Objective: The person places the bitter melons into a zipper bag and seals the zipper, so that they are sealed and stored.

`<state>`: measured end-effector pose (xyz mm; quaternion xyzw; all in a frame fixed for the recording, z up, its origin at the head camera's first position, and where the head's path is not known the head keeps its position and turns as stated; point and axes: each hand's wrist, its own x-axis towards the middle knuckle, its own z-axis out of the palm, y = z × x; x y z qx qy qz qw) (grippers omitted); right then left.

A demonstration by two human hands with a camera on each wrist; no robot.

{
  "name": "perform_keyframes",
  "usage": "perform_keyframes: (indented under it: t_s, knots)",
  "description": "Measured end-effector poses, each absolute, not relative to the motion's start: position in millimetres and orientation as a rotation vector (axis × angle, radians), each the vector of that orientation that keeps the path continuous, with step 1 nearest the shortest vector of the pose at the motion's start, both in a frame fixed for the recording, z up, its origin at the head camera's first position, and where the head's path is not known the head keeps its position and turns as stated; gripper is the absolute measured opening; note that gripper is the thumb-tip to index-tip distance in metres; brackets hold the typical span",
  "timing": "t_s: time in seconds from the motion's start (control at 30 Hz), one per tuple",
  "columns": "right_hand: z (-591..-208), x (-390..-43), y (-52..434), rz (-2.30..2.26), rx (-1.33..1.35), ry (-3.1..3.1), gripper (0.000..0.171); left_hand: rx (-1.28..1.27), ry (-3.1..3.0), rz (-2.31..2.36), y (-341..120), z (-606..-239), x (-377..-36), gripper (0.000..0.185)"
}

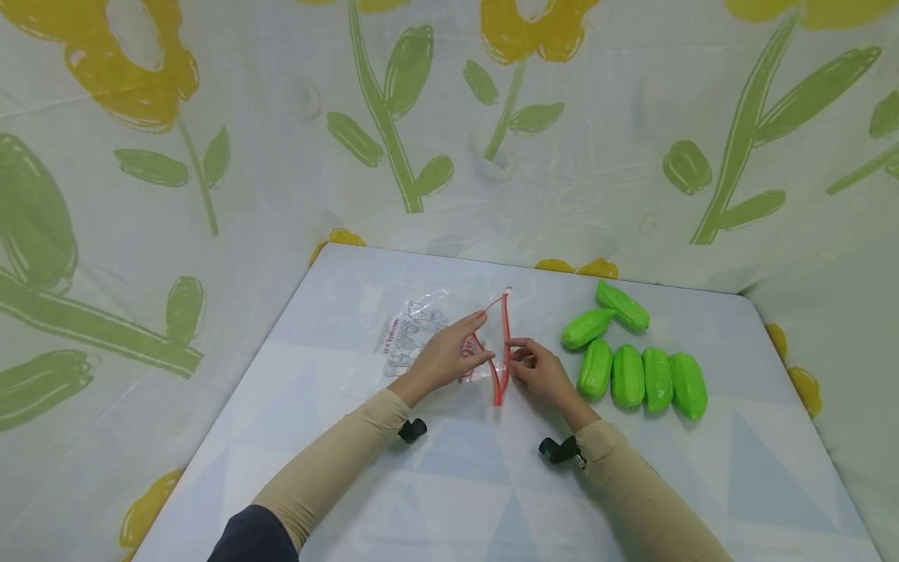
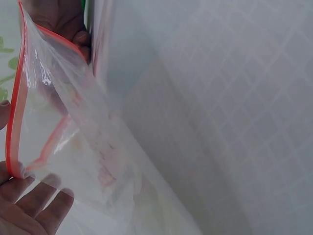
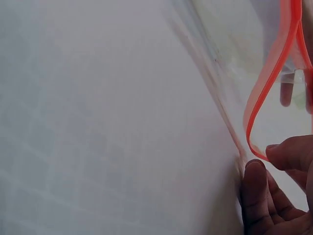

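Note:
A clear plastic zip bag (image 1: 414, 332) with red zip strips and printed lettering lies mostly on the table, its mouth raised and parted. My left hand (image 1: 449, 353) grips one side of the mouth; in the left wrist view, the left fingers (image 2: 36, 208) curl at the red strip (image 2: 14, 112), with film over some fingertips. My right hand (image 1: 544, 373) pinches the opposite strip; in the right wrist view, the thumb and fingers (image 3: 279, 186) meet at the bend of the red edge (image 3: 266, 83). No contents show inside the bag.
Right of the right hand lie several green, oblong, ridged fruit-like pieces (image 1: 627, 376), some in a row, two (image 1: 588, 328) behind. The pale table (image 1: 316, 336) ends at a flower-print curtain (image 1: 604, 156). Small black cameras (image 1: 559, 450) sit at both wrists.

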<state>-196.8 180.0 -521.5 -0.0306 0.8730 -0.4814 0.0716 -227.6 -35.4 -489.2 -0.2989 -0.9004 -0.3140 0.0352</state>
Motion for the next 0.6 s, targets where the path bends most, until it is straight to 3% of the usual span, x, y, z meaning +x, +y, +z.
perform_keyframes:
  t_s: [0.6]
  knots:
    - [-519.2,-184.1,197.4,-1.471,-0.126,2.691,0.04,-0.829,-2.797,-0.98,-35.4,-492.9,-228.5,0.076]
